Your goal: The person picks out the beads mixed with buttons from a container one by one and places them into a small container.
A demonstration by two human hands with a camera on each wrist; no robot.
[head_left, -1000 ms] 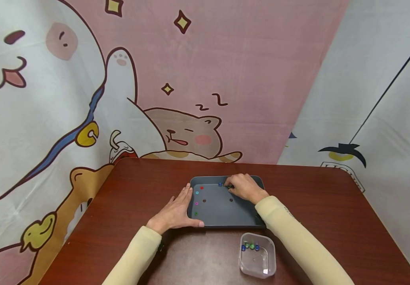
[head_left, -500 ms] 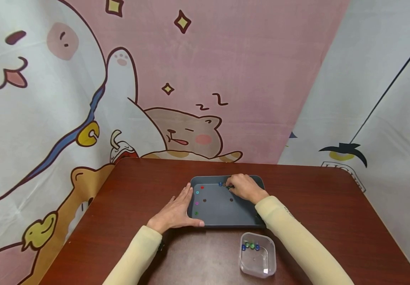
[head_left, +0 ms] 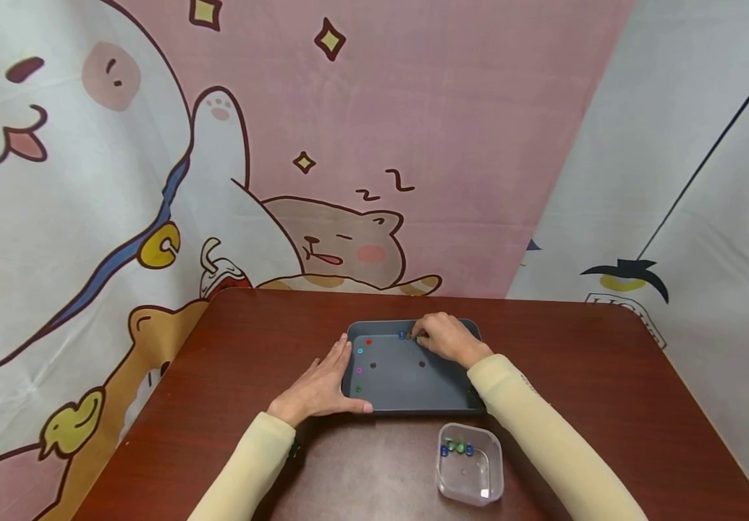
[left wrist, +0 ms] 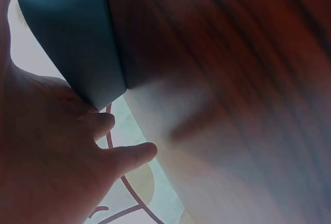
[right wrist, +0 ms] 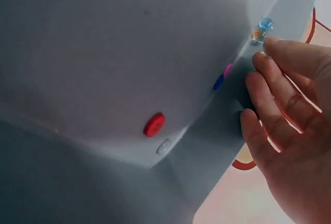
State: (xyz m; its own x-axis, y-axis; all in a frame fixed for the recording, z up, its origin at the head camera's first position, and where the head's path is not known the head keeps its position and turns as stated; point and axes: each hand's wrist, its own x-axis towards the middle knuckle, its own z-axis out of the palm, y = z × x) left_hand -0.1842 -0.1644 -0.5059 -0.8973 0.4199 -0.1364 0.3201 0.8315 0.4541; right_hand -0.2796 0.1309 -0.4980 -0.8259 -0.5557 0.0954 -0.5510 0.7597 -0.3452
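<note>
My left hand (head_left: 318, 387) rests along the left side of a dark grey tray (head_left: 387, 401), fingers straight along its outside and thumb at the front rim. My right hand (head_left: 447, 339) reaches to the tray's far wall. Its thumb and index fingertips come together there on a small glassy marble, mostly hidden by them. Right beside those fingertips, a blue marble (right wrist: 266, 24) and an orange-tinted marble (right wrist: 258, 36) lie against the wall. In the left wrist view, my left hand (left wrist: 57, 141) lies by the tray's side (left wrist: 72, 27).
Small button-like discs lie about the tray, including a red disc (right wrist: 154, 124), a clear disc (right wrist: 164, 147) and a blue disc (right wrist: 219, 82). In front of the tray, a clear plastic box (head_left: 470, 481) holds several blue and green marbles. The wooden table (head_left: 582, 369) ends at a printed cloth.
My right hand lifts very slightly while staying at the same spot by the tray's far wall. The left hand, the tray and the plastic box keep their places.
</note>
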